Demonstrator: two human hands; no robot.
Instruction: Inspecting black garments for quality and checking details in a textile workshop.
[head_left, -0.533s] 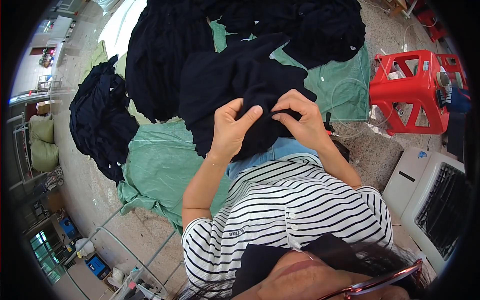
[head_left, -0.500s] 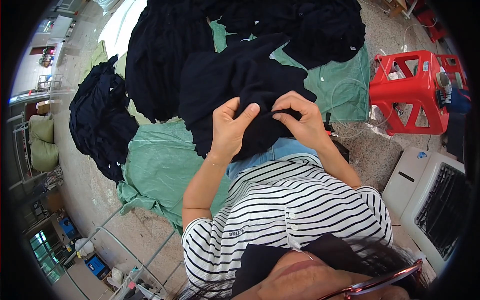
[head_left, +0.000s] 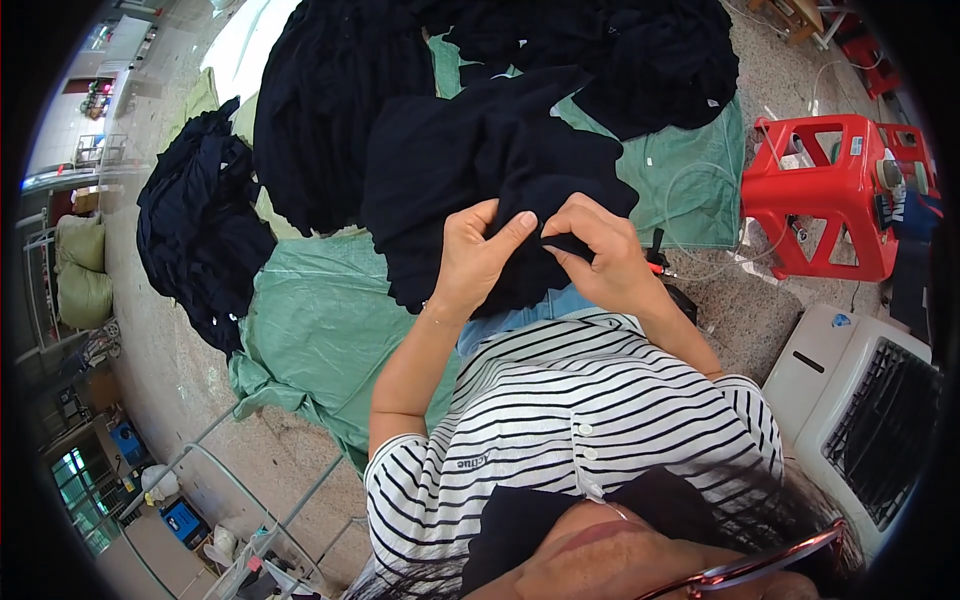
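Note:
A dark navy cloth piece [head_left: 480, 150], which looks like a knitted garment with a wavy edge, lies spread over my lap. My left hand [head_left: 474, 258] grips it, with the thumb on top and the other fingers partly hidden in the folds. Close beside it, my right hand [head_left: 608, 258] is bent with thumb and forefinger brought together at the cloth. Whether a fold or something finer, such as a thread, sits between those fingertips is too small to make out.
Heaps of dark garments [head_left: 335, 110] surround the lap, one more pile [head_left: 200, 230] at the left. Beneath them spreads a green sheet [head_left: 315, 320]. To the right stand a red plastic stool [head_left: 815, 200] and a pale air cooler [head_left: 830, 400]. Metal tubing [head_left: 225, 470] is at lower left.
Both hands sit slightly further right in the picture, still at the same part of the cloth. The right thumb and forefinger have shifted a little. The whole view has tilted slightly.

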